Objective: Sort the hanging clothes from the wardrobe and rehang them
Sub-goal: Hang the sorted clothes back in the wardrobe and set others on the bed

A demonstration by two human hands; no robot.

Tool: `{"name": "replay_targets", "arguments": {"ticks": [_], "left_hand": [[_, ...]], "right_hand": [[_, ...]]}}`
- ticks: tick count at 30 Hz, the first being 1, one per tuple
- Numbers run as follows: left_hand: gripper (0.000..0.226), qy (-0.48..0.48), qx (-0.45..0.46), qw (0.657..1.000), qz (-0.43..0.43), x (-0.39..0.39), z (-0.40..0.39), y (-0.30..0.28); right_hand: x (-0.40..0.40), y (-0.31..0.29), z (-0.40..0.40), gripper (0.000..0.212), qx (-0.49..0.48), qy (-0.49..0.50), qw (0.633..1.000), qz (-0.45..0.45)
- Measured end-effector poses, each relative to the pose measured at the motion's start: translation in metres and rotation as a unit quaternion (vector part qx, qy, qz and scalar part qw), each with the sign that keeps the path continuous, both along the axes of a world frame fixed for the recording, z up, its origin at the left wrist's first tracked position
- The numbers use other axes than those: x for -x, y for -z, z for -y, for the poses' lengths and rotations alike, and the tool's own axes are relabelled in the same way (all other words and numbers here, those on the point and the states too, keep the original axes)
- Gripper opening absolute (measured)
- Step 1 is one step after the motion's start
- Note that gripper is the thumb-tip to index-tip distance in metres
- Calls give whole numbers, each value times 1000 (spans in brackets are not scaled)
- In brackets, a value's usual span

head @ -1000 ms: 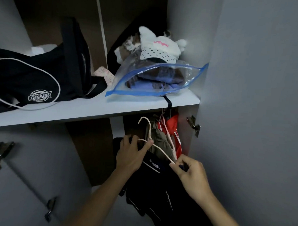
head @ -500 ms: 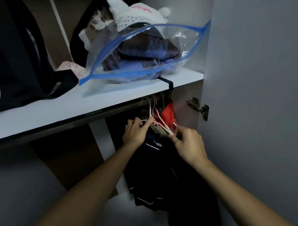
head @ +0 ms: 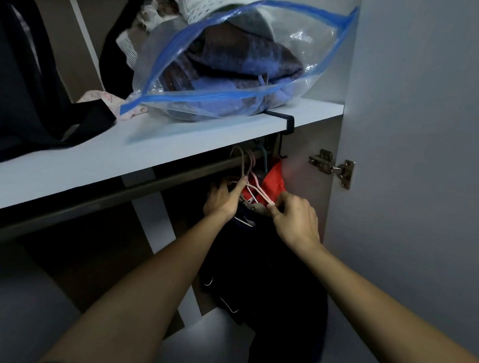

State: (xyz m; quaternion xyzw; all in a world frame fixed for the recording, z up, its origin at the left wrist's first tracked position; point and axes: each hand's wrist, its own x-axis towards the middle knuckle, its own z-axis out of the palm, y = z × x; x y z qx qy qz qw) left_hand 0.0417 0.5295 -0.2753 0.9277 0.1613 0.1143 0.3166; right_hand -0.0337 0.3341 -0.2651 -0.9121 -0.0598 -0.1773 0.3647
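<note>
- Left hand (head: pixel 223 200) reaching up under the shelf (head: pixel 151 155), thumb and fingers pinched on the neck of a pale hanger (head: pixel 243 167), apparently to steer its hook onto the rail (head: pixel 122 192).
- Right hand (head: pixel 295 221) gripping the hanger's sloping arm at its right end, thumb and forefinger closed on the wire; probably steadying it so the load stays level while the hook seats.
- Dark garment with white piping (head: pixel 258 286) draped from that hanger, hanging below both hands near the right end of the rail (weight all on the two grips, judging by the slack fabric).
- Red garment (head: pixel 274 180) already hung just behind, pressed close to the wardrobe's right wall; a second pinkish hanger hook and a greenish one beside it on the rail.
- On the shelf above: clear zip bag with a blue seal (head: pixel 232 71) holding folded clothes, overhanging toward the front edge; black bag (head: pixel 31 76) at the left end.
- Black over-shelf hook (head: pixel 286 123) clipped on the front edge at the right; door hinge (head: pixel 333 167) on the right wall.
- Hard to tell whether the pale hook is actually over the rail or just short of it: shadow and the shelf edge cover that spot.
- Which wire belongs to which hanger unclear where they cross between the hands; a drab item there mostly hidden.
- Bottom of the dark garment cut off by the frame; the wardrobe's lower interior lost in darkness.
</note>
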Motion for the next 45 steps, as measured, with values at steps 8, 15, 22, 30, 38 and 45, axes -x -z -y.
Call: {"name": "replay_targets", "arguments": {"ticks": [8,15,22,30,38,45], "left_hand": [[93,34,5,999,-33,-25,-9,20],[89,59,-10,998,-32,-42,-9,24],[83,41,-62,996,-39,-34,-5,16],[75,19,-99,995,0,45,-3,10],[78,-119,-161,979,-28,240,40,-7],[77,-245,-227,940,-73,456,86,-36]], "right_hand": [[-15,28,-10,22,26,8,999,29],[-32,44,-13,18,131,4,988,75],[-29,52,1,45,225,-42,972,54],[3,28,26,66,214,-110,970,29],[92,12,49,60,190,-278,938,87],[219,-3,37,59,131,-455,878,74]]}}
